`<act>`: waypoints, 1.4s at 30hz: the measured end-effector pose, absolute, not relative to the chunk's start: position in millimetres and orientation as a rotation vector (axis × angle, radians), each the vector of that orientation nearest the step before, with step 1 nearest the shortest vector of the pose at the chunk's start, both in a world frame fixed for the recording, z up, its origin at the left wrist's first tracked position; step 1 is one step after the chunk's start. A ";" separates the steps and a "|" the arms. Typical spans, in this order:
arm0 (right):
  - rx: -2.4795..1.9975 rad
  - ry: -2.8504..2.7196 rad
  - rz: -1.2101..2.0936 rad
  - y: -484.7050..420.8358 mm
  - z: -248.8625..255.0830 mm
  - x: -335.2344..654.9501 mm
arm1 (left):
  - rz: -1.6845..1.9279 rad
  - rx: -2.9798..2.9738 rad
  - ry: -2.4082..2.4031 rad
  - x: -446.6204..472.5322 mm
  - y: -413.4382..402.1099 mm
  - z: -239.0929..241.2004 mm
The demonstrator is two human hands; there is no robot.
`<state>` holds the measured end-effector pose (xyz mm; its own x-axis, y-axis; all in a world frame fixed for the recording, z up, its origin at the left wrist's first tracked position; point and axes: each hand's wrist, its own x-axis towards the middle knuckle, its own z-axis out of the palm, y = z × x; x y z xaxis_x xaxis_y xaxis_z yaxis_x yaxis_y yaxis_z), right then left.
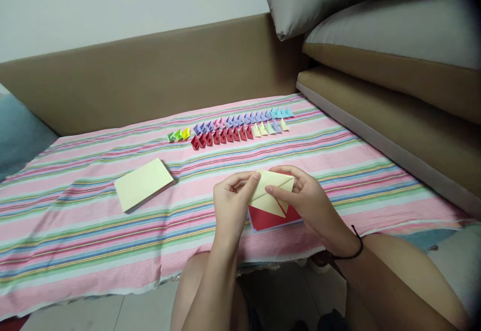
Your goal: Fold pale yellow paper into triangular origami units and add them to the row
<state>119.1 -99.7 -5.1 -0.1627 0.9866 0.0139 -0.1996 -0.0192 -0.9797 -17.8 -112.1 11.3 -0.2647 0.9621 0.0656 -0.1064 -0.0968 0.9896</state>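
Note:
Both my hands hold a pale yellow sheet of paper (271, 191), partly folded, just above the striped cloth. My left hand (231, 203) pinches its left edge with thumb and fingers. My right hand (310, 203) grips its right side, thumb laid across the fold. Under the sheet lies a small stack of paper with a red sheet (268, 219) on top. A black band circles my right wrist.
A stack of pale yellow paper (143, 184) lies to the left on the pink striped cloth (75, 221). Two rows of several small folded paper pieces (233, 128) in green, red, purple, yellow and blue sit further back. Brown cushions rise behind and at right.

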 end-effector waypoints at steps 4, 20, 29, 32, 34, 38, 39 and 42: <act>-0.989 -1.174 1.401 -99.0 -5.4 120.1 | 1.499 1.017 1.270 -17.6 -111.8 12.4; -1.013 -1.200 1.390 -98.3 -3.7 120.3 | 1.424 0.902 1.201 -19.7 -108.9 8.4; -1.002 -1.193 1.433 -96.3 -7.8 122.3 | 1.442 0.918 1.246 -20.6 -107.5 7.7; -1.007 -1.176 1.511 -95.6 -6.5 125.2 | 1.447 0.926 1.283 -22.1 -106.8 7.9; -0.987 -1.184 1.561 -95.1 -4.6 127.0 | 1.449 0.924 1.302 -23.3 -106.6 8.0; -0.977 -1.237 1.579 -94.3 -0.7 129.7 | 1.435 0.938 1.321 -25.1 -106.6 8.5; -0.982 -1.245 1.584 -94.1 -0.1 130.2 | 1.432 0.943 1.323 -25.4 -106.7 8.7; -0.977 -1.245 1.620 -93.5 0.7 131.6 | 1.422 0.941 1.329 -26.2 -106.6 9.2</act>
<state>131.6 -93.5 0.7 -0.3347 0.9386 -0.0835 -0.1606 -0.1442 -0.9764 -26.2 -106.6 9.2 -0.2626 0.9627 -0.0647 -0.1296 0.0312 0.9911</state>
